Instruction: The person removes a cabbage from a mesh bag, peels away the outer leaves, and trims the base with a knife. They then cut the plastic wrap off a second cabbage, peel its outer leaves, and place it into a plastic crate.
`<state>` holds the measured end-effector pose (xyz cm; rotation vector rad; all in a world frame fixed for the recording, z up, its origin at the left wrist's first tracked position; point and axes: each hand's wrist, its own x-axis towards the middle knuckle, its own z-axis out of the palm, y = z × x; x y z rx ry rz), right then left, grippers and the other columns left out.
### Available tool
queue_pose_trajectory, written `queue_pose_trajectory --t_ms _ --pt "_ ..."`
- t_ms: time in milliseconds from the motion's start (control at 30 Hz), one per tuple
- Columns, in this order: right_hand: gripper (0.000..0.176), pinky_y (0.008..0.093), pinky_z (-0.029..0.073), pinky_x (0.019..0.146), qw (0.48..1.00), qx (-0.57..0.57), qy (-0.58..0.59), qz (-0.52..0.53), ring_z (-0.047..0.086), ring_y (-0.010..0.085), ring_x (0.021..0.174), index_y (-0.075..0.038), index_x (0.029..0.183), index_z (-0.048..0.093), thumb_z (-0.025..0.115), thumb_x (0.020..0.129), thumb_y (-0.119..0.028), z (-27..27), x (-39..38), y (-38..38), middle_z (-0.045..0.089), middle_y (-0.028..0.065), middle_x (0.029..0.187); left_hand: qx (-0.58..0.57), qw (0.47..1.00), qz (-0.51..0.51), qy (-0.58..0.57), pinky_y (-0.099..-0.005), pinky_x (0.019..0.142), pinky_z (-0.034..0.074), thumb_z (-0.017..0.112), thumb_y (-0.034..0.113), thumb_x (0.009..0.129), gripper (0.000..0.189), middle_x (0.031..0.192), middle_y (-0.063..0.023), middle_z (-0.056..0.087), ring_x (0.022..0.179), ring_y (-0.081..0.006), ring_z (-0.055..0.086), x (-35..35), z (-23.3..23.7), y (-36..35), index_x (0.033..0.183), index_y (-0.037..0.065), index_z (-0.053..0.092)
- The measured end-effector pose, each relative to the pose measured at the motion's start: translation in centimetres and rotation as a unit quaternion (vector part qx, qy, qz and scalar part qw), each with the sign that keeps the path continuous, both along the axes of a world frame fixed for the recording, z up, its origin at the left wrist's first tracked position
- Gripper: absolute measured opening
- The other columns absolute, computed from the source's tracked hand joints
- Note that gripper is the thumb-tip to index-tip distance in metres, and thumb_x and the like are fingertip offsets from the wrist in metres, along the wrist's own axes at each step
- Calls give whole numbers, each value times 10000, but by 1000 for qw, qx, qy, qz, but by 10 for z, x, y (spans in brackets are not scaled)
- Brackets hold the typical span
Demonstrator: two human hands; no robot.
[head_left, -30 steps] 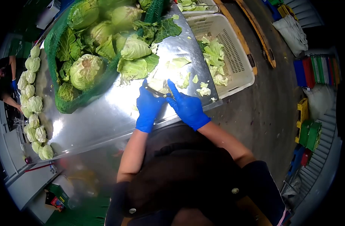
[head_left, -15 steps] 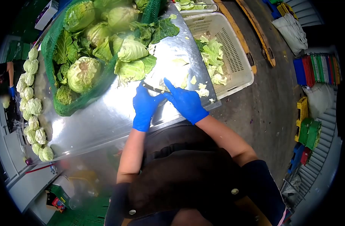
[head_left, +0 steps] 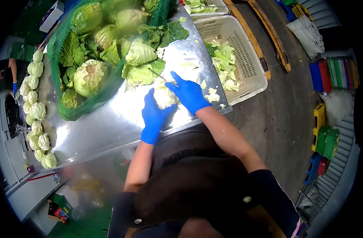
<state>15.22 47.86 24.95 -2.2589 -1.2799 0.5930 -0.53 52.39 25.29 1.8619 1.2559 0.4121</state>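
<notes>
My left hand [head_left: 154, 117], in a blue glove, cups a pale trimmed cabbage [head_left: 165, 98] from its left and near sides on the metal table. My right hand [head_left: 190, 93], also gloved in blue, grips a knife [head_left: 157, 74] whose thin dark blade points up and left, above the cabbage. The handle is mostly hidden by the fingers. Just beyond lie loose green outer leaves [head_left: 137, 74] and a cut-off cabbage piece [head_left: 141, 53].
A green net sack [head_left: 76, 113] of whole cabbages stands at the left of the table [head_left: 90, 137]. Trimmed cabbages [head_left: 38, 111] line the far left edge. A white crate [head_left: 249, 59] with leaves stands at right, beside a yellow pallet jack [head_left: 268, 31]. A co-worker's gloved hand [head_left: 15, 87] shows far left.
The knife has swung up and away from the cabbage, with my right hand rising. My hands have parted, uncovering the cabbage between them.
</notes>
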Motion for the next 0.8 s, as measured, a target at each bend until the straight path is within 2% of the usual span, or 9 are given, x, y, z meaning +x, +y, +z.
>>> queue_pose_trajectory --t_ms 167,300,400,500,533,600,667,733,800 --pt "330 417 516 596 983 174 -51 8 659 295 638 -180 1125 690 653 854 -365 -18 15 -5 668 128 704 33 993 -50 -105 -367 977 476 906 225 600 932 1310 -153 542 1154 -247 566 -27 -6 -8 1376 21 431" --pt "322 456 508 574 989 117 -35 -86 646 352 630 -144 1000 710 658 845 -422 -25 44 -21 660 152 695 4 976 -131 -176 -384 1060 399 908 210 579 958 1373 -147 482 1258 -247 475 -42 3 -8 1376 17 412" --pt "345 451 529 653 981 122 -24 -148 668 360 734 -114 999 711 640 854 -418 -26 75 -39 680 190 797 -86 938 -29 -335 -396 1067 389 912 215 564 968 1367 -145 483 1263 -257 467 -35 19 -17 1368 23 409" --pt "555 448 530 668 980 28 -115 -159 669 367 752 -87 1302 564 624 868 -426 -26 111 -57 690 193 867 -87 921 4 -380 -399 1080 401 859 170 648 902 1401 -134 454 1261 -264 475 -43 18 -1 1398 40 376" --pt "688 432 530 668 976 -61 -93 -189 665 351 727 -80 1417 434 633 866 -440 7 103 -51 684 175 811 -148 903 46 -401 -403 1080 402 836 192 687 874 1398 -136 458 1259 -268 480 -42 22 1 1408 34 367" --pt "759 405 531 677 983 31 -30 -181 661 314 698 -69 1441 401 700 834 -413 47 78 -42 677 135 776 -248 848 62 -465 -431 1086 396 779 249 759 834 1411 -149 450 1279 -291 469 -40 15 4 1432 24 340" --pt "779 365 536 725 976 188 92 -64 671 257 755 -68 1450 395 756 811 -329 47 50 -33 679 115 869 -355 780 99 -505 -460 1093 385 720 320 818 811 1426 -164 438 1299 -317 455 -37 11 6 1451 15 315" --pt "756 332 532 777 944 165 284 -10 655 192 827 -63 1447 406 767 821 -283 65 22 -25 672 80 1022 -465 697 163 -521 -490 1101 370 656 404 863 809 1442 -181 422 1319 -345 436 -30 11 4 1465 6 291" --pt "662 276 494 701 893 143 425 -27 571 119 758 -102 1433 445 726 865 -298 72 16 -18 627 19 976 -529 629 145 -551 -556 1105 336 564 496 900 808 1479 -204 366 1351 -383 384 -19 32 0 1491 41 254"
